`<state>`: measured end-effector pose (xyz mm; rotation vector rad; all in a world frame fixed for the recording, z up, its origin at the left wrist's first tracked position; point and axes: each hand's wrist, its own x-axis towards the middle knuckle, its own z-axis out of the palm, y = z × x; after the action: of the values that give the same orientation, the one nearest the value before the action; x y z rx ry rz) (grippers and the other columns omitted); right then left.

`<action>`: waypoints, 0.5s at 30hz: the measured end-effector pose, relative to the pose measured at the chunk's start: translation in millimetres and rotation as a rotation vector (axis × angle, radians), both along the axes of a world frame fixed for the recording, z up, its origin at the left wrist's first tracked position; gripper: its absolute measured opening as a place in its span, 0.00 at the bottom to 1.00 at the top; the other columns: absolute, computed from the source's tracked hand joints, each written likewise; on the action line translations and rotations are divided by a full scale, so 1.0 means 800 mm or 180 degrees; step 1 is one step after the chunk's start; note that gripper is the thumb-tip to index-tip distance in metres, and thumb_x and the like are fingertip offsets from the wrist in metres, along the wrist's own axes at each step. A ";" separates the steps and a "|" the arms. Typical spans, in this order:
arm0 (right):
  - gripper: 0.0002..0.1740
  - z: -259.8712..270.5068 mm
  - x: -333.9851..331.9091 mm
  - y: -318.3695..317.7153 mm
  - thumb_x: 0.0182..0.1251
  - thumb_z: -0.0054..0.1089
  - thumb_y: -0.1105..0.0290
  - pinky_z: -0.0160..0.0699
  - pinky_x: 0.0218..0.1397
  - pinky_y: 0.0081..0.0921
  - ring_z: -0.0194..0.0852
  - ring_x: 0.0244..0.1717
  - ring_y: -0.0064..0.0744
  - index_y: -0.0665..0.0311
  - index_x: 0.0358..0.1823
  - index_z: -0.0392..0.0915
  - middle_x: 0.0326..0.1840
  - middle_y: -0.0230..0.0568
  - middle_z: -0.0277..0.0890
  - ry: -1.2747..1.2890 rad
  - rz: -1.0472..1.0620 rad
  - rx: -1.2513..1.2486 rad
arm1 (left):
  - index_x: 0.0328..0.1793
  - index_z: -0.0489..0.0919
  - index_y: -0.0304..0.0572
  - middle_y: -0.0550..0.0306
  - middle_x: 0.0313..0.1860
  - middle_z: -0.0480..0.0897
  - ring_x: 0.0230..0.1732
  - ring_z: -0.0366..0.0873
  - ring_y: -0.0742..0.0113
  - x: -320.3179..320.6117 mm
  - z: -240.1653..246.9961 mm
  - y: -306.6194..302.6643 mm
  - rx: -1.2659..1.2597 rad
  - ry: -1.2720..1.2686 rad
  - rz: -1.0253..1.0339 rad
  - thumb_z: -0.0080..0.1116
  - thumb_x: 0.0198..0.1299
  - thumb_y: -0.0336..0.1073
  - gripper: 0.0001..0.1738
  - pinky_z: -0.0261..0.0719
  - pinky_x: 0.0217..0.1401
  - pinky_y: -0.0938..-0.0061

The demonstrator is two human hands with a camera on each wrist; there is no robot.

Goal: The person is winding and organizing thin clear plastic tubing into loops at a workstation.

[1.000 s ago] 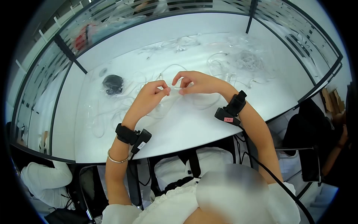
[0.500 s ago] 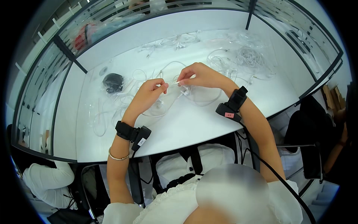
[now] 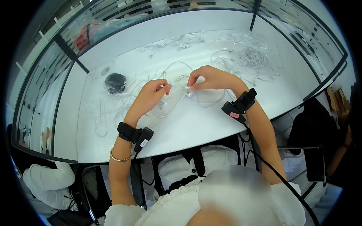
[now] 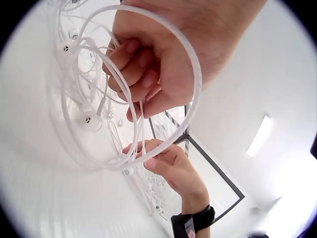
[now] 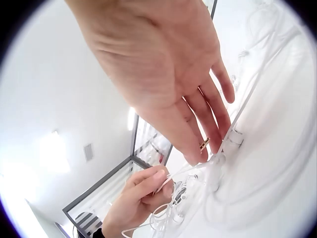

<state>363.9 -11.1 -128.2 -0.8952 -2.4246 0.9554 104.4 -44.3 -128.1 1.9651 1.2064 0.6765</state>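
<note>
My left hand (image 3: pixel 151 95) and right hand (image 3: pixel 213 79) each pinch the white earphone cable (image 3: pixel 180 87), stretched between them at frame centre above the table (image 3: pixel 196 124). Pink label (image 3: pixel 234 115), centre right: writing illegible.

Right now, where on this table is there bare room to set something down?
Bare: the near edge of the table, short of the left hand and right hand. Crowded: earphone cables around them; cable pile far right.
</note>
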 end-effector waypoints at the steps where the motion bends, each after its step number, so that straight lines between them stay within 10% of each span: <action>1: 0.10 -0.001 -0.001 0.000 0.58 0.65 0.64 0.71 0.53 0.27 0.78 0.44 0.29 0.63 0.35 0.81 0.36 0.36 0.82 -0.0078 -0.0011 -0.0025 | 0.28 0.75 0.38 0.67 0.15 0.62 0.19 0.54 0.79 0.000 -0.002 0.000 0.0035 -0.0050 -0.0018 0.53 0.65 0.45 0.18 0.51 0.23 0.76; 15: 0.12 -0.004 0.006 -0.002 0.55 0.68 0.62 0.70 0.55 0.32 0.74 0.51 0.36 0.62 0.32 0.77 0.45 0.37 0.79 -0.0293 0.0101 0.0161 | 0.29 0.76 0.35 0.63 0.17 0.68 0.20 0.59 0.77 0.005 0.008 -0.009 0.0102 0.0106 -0.0098 0.53 0.65 0.41 0.17 0.57 0.25 0.76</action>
<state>368.3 -12.6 -131.2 -0.9041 -2.5355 0.8778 108.7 -51.7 -121.8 2.0247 1.1895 0.6536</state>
